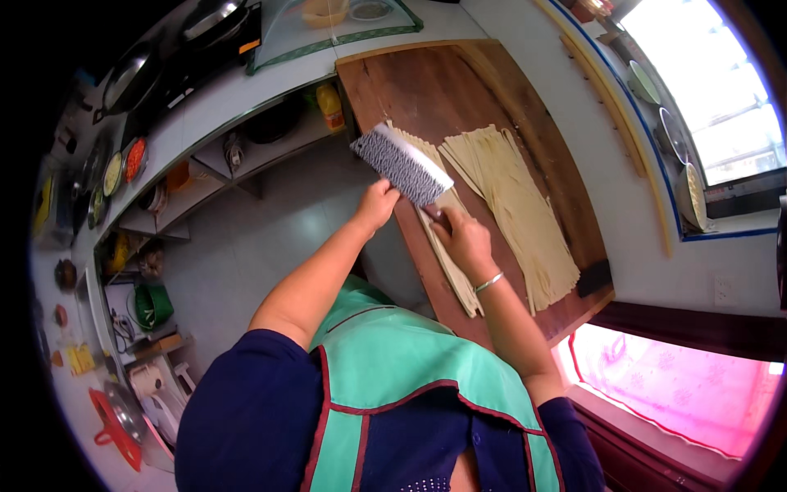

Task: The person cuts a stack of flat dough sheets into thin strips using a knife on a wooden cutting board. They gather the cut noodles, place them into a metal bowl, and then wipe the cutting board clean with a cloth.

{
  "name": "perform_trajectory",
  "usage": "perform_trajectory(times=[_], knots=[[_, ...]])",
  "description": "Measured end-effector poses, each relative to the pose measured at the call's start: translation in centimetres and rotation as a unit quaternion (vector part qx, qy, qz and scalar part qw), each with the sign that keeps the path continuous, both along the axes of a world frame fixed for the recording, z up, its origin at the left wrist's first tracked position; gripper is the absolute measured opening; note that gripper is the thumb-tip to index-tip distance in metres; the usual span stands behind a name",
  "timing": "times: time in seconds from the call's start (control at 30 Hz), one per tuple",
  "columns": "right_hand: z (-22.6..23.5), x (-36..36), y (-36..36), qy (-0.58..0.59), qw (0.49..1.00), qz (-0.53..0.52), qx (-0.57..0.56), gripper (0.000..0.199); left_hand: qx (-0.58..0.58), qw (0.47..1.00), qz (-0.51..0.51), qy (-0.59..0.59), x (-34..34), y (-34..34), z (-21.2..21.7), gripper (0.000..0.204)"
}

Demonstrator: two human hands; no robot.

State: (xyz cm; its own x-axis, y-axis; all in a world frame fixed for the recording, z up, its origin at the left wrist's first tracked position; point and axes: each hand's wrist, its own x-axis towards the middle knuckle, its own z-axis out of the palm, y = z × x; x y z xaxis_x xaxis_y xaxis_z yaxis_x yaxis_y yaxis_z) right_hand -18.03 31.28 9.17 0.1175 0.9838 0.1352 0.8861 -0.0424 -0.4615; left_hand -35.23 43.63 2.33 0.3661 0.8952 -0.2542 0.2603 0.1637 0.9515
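My right hand [467, 240] is closed round the handle of a broad cleaver [402, 164]. Its blade, dark-patterned with a bright strip along the far side, is tilted above the wooden board. At the blade's near left corner is my left hand [379, 203], its fingers curled together; whether they grip anything is hidden. Below the cleaver lies a narrow band of cut dough strips [455, 275], partly covered by the blade and my right hand. A wider spread of pale flat noodles [525, 213] rests to the right of it.
The wooden board [434, 82] has a raised far edge and meets a white wall at right. A dark flat object [594, 279] sits at its near right corner. Beyond the board stands a mesh food cover [328, 33]. Shelves at left hold a yellow bottle [330, 107].
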Motion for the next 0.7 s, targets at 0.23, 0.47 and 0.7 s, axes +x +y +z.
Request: perform_trajectory(times=[0.23,0.47,0.7], knots=[[-5.8,1.4,22.4,-0.042,0.998,-0.041,0.025,0.026,-0.022,0.993,0.001,-0.114,0.1,18.7,-2.3,0.036],[-11.1,2.2,35.5,-0.078,0.993,-0.082,-0.031,0.032,-0.107,0.992,-0.063,-0.034,-1.9,24.1,-4.9,0.037],[-6.1,3.1,24.9,0.033,0.983,-0.159,0.084,0.025,-0.146,0.977,-0.154,-0.008,-1.1,19.9,-4.2,0.033]])
